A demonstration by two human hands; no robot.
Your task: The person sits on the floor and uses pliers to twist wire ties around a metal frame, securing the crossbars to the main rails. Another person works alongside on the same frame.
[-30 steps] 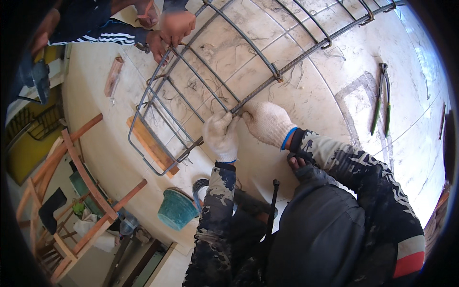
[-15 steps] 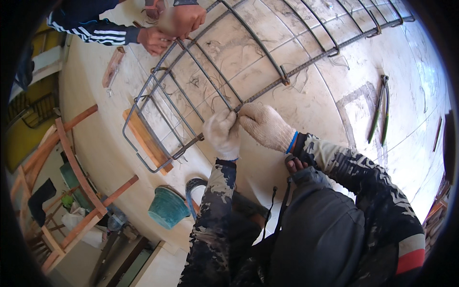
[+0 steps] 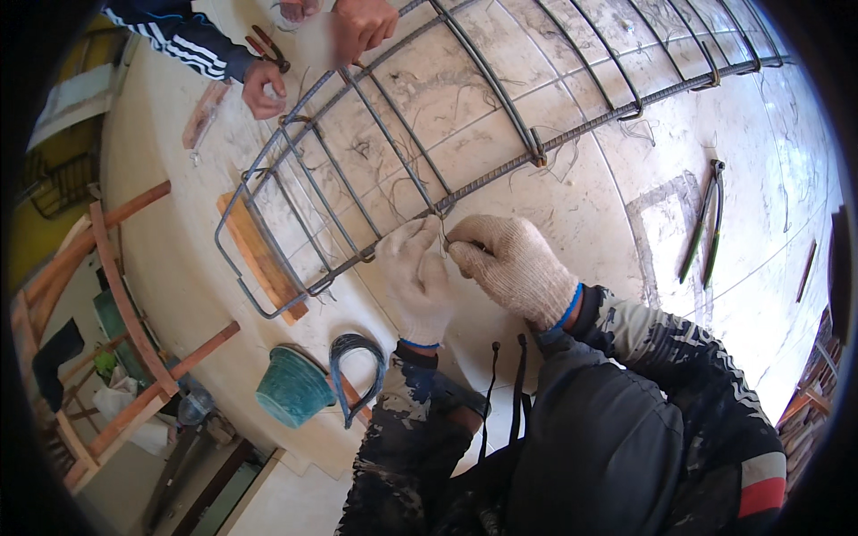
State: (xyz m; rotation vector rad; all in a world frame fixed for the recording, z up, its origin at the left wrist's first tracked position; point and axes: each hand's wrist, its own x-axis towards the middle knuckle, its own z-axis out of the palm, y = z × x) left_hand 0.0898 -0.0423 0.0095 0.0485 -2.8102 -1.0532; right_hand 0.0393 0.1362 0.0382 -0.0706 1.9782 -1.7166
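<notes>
A rebar cage [image 3: 500, 171] of ribbed long bars and thin stirrups lies across the tiled floor. My right hand [image 3: 518, 263], in a cream knit glove, is closed in a pinch on a thin tie wire [image 3: 443, 234] just below the near long bar. The wire hangs from the bar by a stirrup. Close beside it, my gloved left hand [image 3: 416, 286] has its fingertips up against the bar; its fingers are smeared, so their grip is unclear. Across the cage, a co-worker's hand [image 3: 264, 89] hovers near the cage's end, and another hand [image 3: 365, 25] is above a stirrup.
Long-handled nippers [image 3: 706, 223] lie at right. Small pincers [image 3: 268, 49] rest near the co-worker's sleeve. A wood block [image 3: 259, 255] sits at the cage's left end. A green bucket [image 3: 293, 389] and a wire coil [image 3: 338, 357] stand near my left arm; a wooden frame [image 3: 143, 304] is at left.
My hands have drawn slightly down from the bar and apart, baring the wire. The co-worker's hands have separated, one moving off the stirrup, and the pincers have come into view.
</notes>
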